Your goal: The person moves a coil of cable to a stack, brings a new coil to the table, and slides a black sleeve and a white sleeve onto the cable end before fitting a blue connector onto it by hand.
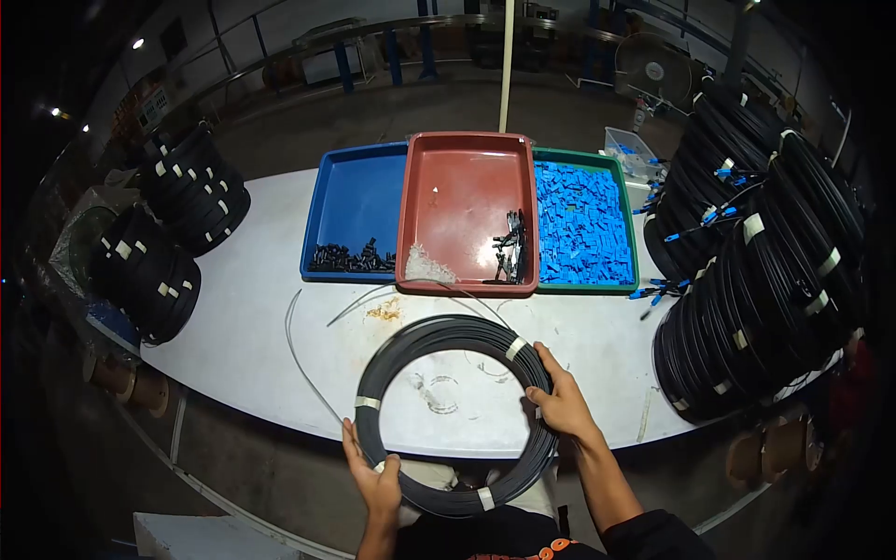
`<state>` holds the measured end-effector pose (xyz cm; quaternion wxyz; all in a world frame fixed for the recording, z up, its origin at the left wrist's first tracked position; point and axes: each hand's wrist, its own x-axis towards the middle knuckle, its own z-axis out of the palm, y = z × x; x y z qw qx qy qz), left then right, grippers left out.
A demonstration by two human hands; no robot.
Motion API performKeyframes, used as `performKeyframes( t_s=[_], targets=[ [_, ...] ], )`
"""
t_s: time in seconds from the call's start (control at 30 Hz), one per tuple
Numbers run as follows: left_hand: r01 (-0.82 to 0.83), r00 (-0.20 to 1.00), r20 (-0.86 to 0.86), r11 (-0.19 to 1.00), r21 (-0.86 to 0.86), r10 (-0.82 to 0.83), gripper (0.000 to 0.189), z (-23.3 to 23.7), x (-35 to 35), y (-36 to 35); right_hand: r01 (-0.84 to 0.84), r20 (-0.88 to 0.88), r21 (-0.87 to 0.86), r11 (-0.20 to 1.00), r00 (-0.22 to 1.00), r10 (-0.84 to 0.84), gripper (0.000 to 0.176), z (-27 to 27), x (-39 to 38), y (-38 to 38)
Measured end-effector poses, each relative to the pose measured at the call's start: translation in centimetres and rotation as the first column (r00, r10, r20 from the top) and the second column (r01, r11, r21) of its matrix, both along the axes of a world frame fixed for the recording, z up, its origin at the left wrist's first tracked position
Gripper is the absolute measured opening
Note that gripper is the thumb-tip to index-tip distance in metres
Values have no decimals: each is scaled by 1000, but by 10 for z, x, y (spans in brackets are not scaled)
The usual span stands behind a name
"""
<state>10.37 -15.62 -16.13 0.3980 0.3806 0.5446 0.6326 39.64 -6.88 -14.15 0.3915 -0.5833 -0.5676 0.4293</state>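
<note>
Both hands grip a coil of black cable (448, 333), bound at several spots with pale tape. My left hand (375, 476) is closed round its lower left side, thumb on the inner edge. My right hand (560, 401) is wrapped on the right side, its thumb over the top of the coil. The coil's far part is over the white table (252, 355), and its near part hangs past the front edge, close to my body. Loose cable ends (295, 347) curve out to the left and across the far side of the coil.
A blue tray (359, 201) holds small black parts, a red tray (467, 177) has clear bits and black pieces, and a green tray (631, 224) is full of blue connectors (579, 224). Stacked cable coils stand at the right (747, 317) and left (149, 275).
</note>
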Motion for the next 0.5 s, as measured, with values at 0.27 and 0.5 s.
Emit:
performKeyframes(
  t_s=[0.27, 0.5],
  targets=[
    [25, 997, -69, 1000, 12, -24, 102, 9, -20, 37, 159, -142, -1, 987, 977, -158, 75, -13, -18, -16],
    [160, 954, -250, 986, -50, -167, 104, 14, -61, 86, 276, -37, 173, 945, 961, -274, 67, -28, -56, -29]
  ],
)
